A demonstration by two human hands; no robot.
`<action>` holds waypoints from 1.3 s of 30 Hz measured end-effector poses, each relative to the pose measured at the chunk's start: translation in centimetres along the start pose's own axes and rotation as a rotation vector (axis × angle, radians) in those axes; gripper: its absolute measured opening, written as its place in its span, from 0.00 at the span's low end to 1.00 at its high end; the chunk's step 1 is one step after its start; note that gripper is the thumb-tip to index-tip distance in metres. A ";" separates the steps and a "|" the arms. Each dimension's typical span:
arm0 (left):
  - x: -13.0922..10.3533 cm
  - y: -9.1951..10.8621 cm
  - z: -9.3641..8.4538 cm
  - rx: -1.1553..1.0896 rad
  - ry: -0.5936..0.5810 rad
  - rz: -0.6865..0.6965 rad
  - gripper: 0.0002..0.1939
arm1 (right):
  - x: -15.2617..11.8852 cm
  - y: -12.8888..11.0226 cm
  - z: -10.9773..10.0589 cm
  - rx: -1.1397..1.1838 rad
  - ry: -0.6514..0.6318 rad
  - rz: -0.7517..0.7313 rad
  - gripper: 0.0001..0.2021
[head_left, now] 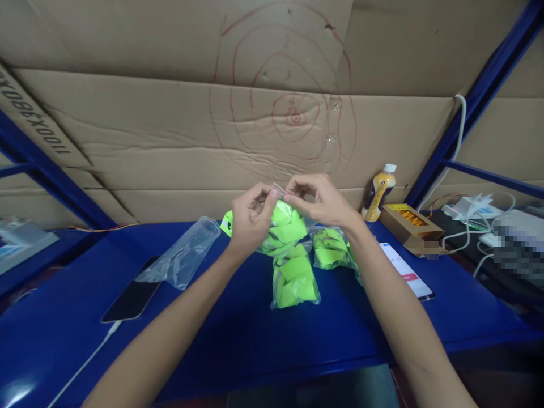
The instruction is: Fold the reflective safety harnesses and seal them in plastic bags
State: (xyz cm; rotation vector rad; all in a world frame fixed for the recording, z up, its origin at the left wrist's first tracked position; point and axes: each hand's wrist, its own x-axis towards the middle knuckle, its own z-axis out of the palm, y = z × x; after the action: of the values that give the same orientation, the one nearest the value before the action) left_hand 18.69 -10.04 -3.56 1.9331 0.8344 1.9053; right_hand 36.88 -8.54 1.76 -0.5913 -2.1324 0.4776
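Note:
My left hand [254, 218] and my right hand [317, 198] meet at the middle, both pinching the top edge of a clear plastic bag [278, 191]. Below and behind the fingers are bright yellow-green folded pieces [289, 226]; whether they are inside the held bag I cannot tell. Nearer to me lies a clear bag of yellow-green material [295, 280]. Another such bag [330, 248] rests to its right, partly behind my right forearm. An empty clear bag [187, 255] lies left of my left hand, overlapping a black phone [134, 294].
On the blue table [238, 351], a second phone [406, 269] with a lit screen lies right of my right forearm. Behind it are a bottle [378, 194] and an open cardboard box [410, 224]. White cables [463, 226] and devices sit far right. Cardboard [170, 124] stands behind.

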 end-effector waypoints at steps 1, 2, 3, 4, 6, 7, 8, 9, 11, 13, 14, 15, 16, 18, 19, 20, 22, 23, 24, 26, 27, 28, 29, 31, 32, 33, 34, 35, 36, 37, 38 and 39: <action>0.1 0.0 0.0 -0.022 -0.013 0.004 0.18 | 0.0 0.1 0.0 0.012 0.006 0.000 0.21; 0.2 -0.1 0.0 -0.042 -0.027 0.004 0.18 | 0.0 0.2 -0.1 0.024 0.011 0.004 0.21; 0.2 -0.2 0.0 -0.054 -0.034 0.003 0.17 | -0.1 0.2 -0.1 0.034 0.014 0.008 0.20; 0.2 -0.3 0.0 -0.052 -0.038 0.001 0.18 | -0.1 0.3 -0.1 0.044 0.010 0.014 0.20; 0.2 -0.5 0.0 -0.023 -0.033 -0.004 0.18 | -0.2 0.2 -0.3 0.052 -0.016 0.031 0.18; 0.1 -0.6 0.0 -0.010 -0.023 -0.009 0.18 | -0.2 0.2 -0.3 0.045 -0.032 0.036 0.17; 0.1 -0.7 0.0 -0.009 -0.011 -0.017 0.18 | -0.2 0.2 -0.4 0.029 -0.043 0.037 0.15; 0.0 -0.8 0.1 -0.023 -0.002 -0.026 0.18 | -0.2 0.2 -0.4 0.004 -0.046 0.033 0.14; 0.0 -0.9 0.1 -0.068 -0.001 -0.041 0.19 | -0.2 0.2 -0.4 -0.054 -0.028 0.013 0.11; 0.1 -1.0 0.1 -0.094 -0.021 -0.044 0.20 | -0.2 0.3 -0.5 -0.081 -0.006 0.004 0.10; 0.2 -1.0 0.0 -0.096 -0.025 -0.040 0.21 | -0.2 0.3 -0.5 -0.081 -0.007 0.012 0.10; 0.2 -1.1 0.0 -0.091 -0.020 -0.036 0.21 | -0.2 0.4 -0.6 -0.077 -0.019 0.027 0.10; 0.3 -1.1 0.0 -0.084 -0.008 -0.033 0.21 | -0.3 0.5 -0.6 -0.071 -0.038 0.043 0.11; 0.4 -1.2 0.0 -0.092 0.013 -0.031 0.21 | -0.2 0.6 -0.6 -0.077 -0.073 0.061 0.13; 0.4 -1.3 -0.1 -0.104 0.002 -0.036 0.21 | -0.2 0.7 -0.6 -0.087 -0.072 0.058 0.13; 0.4 -1.3 -0.1 -0.112 -0.025 -0.043 0.21 | -0.2 0.8 -0.5 -0.096 -0.059 0.048 0.14; 0.4 -1.3 -0.1 -0.112 -0.086 -0.056 0.20 | -0.1 1.0 -0.5 -0.094 -0.029 0.029 0.14; 0.4 -1.3 -0.1 -0.104 -0.104 -0.061 0.20 | -0.1 1.1 -0.5 -0.077 -0.031 0.032 0.15; 0.4 -1.3 -0.1 -0.098 -0.109 -0.065 0.20 | -0.1 1.2 -0.6 -0.052 -0.045 0.043 0.16; 0.4 -1.3 -0.1 -0.100 -0.086 -0.073 0.20 | -0.2 1.4 -0.8 -0.015 -0.091 0.082 0.18; 0.3 -1.4 -0.1 -0.105 -0.072 -0.078 0.20 | -0.2 1.5 -1.0 -0.013 -0.111 0.102 0.19; 0.3 -1.4 0.0 -0.110 -0.061 -0.086 0.20 | -0.3 1.6 -1.2 -0.019 -0.129 0.119 0.20; 0.2 -1.4 0.0 -0.113 -0.056 -0.095 0.21 | -0.3 1.6 -1.4 -0.027 -0.146 0.130 0.20; 0.2 -1.5 0.0 -0.112 -0.059 -0.110 0.21 | -0.4 1.6 -1.5 -0.039 -0.178 0.134 0.20; 0.2 -1.5 0.1 -0.111 -0.062 -0.114 0.21 | -0.4 1.6 -1.5 -0.047 -0.187 0.122 0.20; 0.2 -1.5 0.0 -0.107 -0.064 -0.117 0.21 | -0.4 1.5 -1.5 -0.060 -0.184 0.101 0.20; 0.2 -1.5 0.0 -0.104 -0.064 -0.117 0.21 | -0.4 1.4 -1.4 -0.080 -0.170 0.075 0.19; 0.2 -1.5 0.0 -0.099 -0.061 -0.114 0.21 | -0.3 1.4 -1.3 -0.099 -0.151 0.050 0.20; 0.3 -1.6 -0.1 -0.095 -0.057 -0.111 0.21 | -0.3 1.3 -1.2 -0.111 -0.132 0.034 0.20; 0.3 -1.7 -0.1 -0.092 -0.055 -0.108 0.20 | -0.3 1.3 -1.2 -0.109 -0.121 0.030 0.20; 0.3 -1.8 -0.2 -0.089 -0.053 -0.105 0.20 | -0.3 1.4 -1.2 -0.097 -0.123 0.039 0.20; 0.4 -1.9 -0.3 -0.088 -0.048 -0.106 0.20 | -0.3 1.4 -1.2 -0.079 -0.136 0.059 0.19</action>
State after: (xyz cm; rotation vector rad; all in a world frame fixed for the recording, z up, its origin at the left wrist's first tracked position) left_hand 18.06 -8.37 -4.38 1.8374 0.8083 1.7967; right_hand 38.40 -7.38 1.51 -0.6850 -2.2770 0.4791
